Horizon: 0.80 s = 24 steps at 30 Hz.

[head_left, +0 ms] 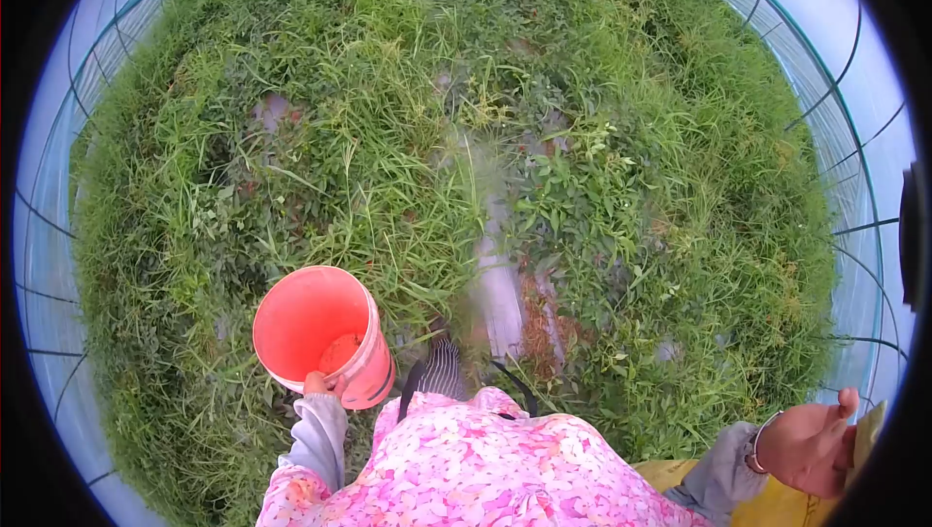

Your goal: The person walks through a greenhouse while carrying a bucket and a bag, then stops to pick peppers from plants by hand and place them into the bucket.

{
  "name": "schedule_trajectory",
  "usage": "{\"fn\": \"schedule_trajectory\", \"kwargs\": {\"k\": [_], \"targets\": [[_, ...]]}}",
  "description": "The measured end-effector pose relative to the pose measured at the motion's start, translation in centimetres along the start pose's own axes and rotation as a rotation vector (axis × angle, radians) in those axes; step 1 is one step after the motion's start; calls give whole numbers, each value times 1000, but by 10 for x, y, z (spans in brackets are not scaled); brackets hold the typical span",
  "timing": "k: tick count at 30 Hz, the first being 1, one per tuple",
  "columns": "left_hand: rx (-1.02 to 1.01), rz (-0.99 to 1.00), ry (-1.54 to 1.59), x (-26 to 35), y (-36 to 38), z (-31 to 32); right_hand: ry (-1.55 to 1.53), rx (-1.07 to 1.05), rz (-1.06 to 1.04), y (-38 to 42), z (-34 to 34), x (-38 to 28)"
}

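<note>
Bucket (316, 328), pinkish red, is left of centre, held in the person's left hand. At the far left, a clear plastic wall (49, 265) with dark curved lines rises beside the dense green plants (194, 236). A few small red spots show among the leaves, near a pale patch on the left. The bucket is tilted, so its open mouth faces up toward the camera and its inside shows; a few small bits, too small to name, lie near the bottom. The left hand (324, 384) is closed on the lower rim, the side nearest the body, and a grey sleeve (318, 435) covers the forearm.

In the middle, a pink flowered garment (485, 464) covers the person's body. Just above it a striped piece of cloth (443, 372) shows between two dark straps (412, 389). To the right of the striped cloth, a pale strip (498, 309) runs along the ground between the plants, partly blurred, with dry brown growth (539, 318) beside it.

At the lower right, a yellow sheet (777, 503) lies partly behind the right forearm. The right hand (804, 449) has its thumb held away from the fingers and a thin bracelet (756, 449) at the wrist. Its fingers are next to a brownish-yellow piece (867, 438) at the edge of the view; I cannot tell whether they grip it. At the far right are another stretch of plastic wall (869, 187) and a dark object (914, 236), cut off at the edge.
</note>
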<state>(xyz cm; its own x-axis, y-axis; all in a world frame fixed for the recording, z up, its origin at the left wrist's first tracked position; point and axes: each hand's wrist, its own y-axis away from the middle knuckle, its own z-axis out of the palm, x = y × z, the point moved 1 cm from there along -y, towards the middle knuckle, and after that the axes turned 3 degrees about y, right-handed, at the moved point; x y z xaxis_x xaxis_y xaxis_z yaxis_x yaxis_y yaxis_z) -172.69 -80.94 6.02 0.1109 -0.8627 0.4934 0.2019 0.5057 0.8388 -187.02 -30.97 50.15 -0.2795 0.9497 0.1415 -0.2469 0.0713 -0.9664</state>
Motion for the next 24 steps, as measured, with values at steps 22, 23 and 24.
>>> {"fn": "schedule_trajectory", "kwargs": {"k": [22, 23, 24], "targets": [[-133, 212, -366, 103, -116, 373, -515, 18, 169, 93, 430, 21], [-194, 410, -609, 103, -131, 380, -550, -11, 157, 102, 457, 28], [-169, 395, -572, 110, -145, 384, -575, 18, 205, 103, 485, 34]]}}
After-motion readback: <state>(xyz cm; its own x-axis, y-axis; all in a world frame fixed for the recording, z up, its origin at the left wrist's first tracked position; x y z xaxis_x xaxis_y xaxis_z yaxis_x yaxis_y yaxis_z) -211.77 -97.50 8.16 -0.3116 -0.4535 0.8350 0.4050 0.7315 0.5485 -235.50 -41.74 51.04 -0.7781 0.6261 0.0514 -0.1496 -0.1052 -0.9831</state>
